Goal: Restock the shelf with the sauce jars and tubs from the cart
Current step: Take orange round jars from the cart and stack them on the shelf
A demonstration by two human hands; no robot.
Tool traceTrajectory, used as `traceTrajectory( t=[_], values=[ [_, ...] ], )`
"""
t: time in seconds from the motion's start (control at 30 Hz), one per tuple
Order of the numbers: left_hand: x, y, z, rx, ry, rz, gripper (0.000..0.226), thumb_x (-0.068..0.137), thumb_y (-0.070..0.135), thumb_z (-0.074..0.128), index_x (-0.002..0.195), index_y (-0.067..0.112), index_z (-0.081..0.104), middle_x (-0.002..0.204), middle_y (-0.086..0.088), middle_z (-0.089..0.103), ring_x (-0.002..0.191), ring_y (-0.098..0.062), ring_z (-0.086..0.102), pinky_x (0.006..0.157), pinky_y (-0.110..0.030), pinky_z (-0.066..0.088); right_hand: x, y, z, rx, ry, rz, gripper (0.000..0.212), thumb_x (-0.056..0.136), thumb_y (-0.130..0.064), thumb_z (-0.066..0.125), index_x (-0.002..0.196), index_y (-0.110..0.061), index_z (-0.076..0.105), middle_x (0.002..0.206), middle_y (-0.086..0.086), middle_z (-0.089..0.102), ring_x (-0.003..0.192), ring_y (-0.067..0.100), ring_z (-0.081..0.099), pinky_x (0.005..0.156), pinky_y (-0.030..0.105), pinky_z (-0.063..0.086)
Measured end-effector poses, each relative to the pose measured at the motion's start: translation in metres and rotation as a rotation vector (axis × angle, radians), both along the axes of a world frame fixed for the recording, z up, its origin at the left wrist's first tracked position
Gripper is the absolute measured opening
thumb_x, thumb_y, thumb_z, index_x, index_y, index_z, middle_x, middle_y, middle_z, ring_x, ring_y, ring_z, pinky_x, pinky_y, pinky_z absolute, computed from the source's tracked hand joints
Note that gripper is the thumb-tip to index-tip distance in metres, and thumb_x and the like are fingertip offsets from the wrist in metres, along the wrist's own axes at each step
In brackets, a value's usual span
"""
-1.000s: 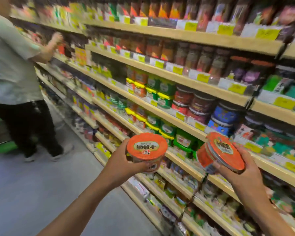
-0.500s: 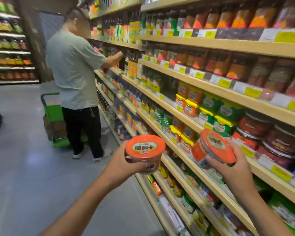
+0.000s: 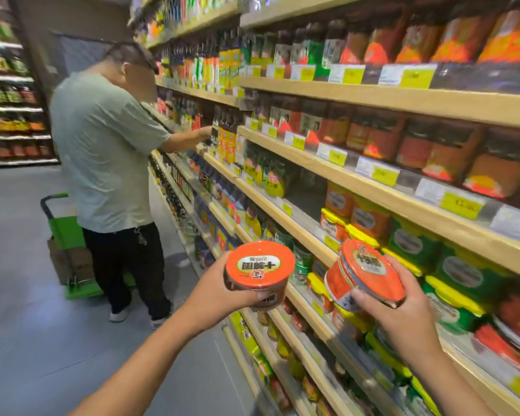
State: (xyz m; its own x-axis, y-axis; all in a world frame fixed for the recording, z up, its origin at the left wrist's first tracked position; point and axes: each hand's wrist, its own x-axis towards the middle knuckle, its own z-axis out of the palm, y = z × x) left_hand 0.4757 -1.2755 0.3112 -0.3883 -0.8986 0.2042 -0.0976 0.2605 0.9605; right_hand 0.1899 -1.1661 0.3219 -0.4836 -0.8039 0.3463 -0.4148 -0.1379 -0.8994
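My left hand (image 3: 219, 291) and right hand (image 3: 403, 307) each grip an orange-lidded tub (image 3: 260, 273), the right one (image 3: 364, 273) tilted, so next I must find their shelf (image 3: 285, 217) gap.

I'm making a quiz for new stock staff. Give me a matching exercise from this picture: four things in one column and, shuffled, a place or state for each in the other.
Things
1. tub in left hand
2. tub in right hand
3. green cart
4. yellow-lidded tubs

Places or states
A. on the floor behind the other person
B. held tilted
C. held upright
D. on the shelf

Pairs: 1-C, 2-B, 3-A, 4-D
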Motion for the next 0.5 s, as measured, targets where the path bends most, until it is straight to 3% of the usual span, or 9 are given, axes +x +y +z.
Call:
traceTrajectory(
  t=[0.13,0.27,0.37,0.43,0.5],
  values=[
    [-0.013,-0.061,0.001,0.008,-0.023,-0.079,0.082,0.056,0.039,0.094,0.128,0.031,0.056,0.118,0.009,0.072,0.103,-0.009,0.070,0.087,-0.030,0.055,-0.007,-0.036,-0.001,0.021,-0.020,-0.024,0.107,0.044,-0.064,0.087,0.140,-0.038,0.045,0.132,-0.004,0.054,0.111,0.015,0.061,0.088,0.041,0.056],
    [-0.033,-0.127,0.003,0.001,-0.020,-0.161,0.084,0.056,0.035,0.094,0.131,0.027,0.056,0.120,0.006,0.072,0.110,-0.012,0.069,0.095,-0.031,0.055,-0.006,-0.064,-0.004,0.020,-0.047,-0.057,0.097,0.049,-0.044,0.088,0.137,-0.037,0.047,0.124,-0.013,0.058,0.106,0.007,0.062,0.083,0.032,0.055],
    [-0.050,-0.181,0.004,-0.013,-0.034,-0.246,0.084,0.055,0.036,0.094,0.129,0.028,0.056,0.118,0.009,0.072,0.110,-0.010,0.069,0.092,-0.029,0.055,-0.002,-0.084,-0.011,0.026,-0.059,-0.123,0.094,0.048,-0.043,0.088,0.133,-0.041,0.048,0.120,-0.021,0.058,0.103,0.004,0.063,0.083,0.034,0.057],
    [-0.063,-0.216,0.004,-0.027,-0.039,-0.297,0.079,0.059,0.028,0.097,0.126,0.031,0.055,0.115,0.008,0.072,0.106,-0.006,0.069,0.090,-0.028,0.057,0.003,-0.099,-0.015,0.025,-0.081,-0.173,0.094,0.048,-0.042,0.089,0.133,-0.041,0.048,0.123,-0.018,0.058,0.105,0.007,0.063,0.083,0.036,0.059],
    [-0.075,-0.250,0.004,-0.032,-0.039,-0.345,0.073,0.065,0.017,0.095,0.122,0.034,0.053,0.116,0.009,0.069,0.103,-0.003,0.069,0.086,-0.023,0.057,0.013,-0.114,-0.016,0.009,-0.091,-0.225,0.094,0.048,-0.040,0.088,0.133,-0.039,0.048,0.123,-0.016,0.058,0.104,0.007,0.063,0.077,0.028,0.059]
  ],
)
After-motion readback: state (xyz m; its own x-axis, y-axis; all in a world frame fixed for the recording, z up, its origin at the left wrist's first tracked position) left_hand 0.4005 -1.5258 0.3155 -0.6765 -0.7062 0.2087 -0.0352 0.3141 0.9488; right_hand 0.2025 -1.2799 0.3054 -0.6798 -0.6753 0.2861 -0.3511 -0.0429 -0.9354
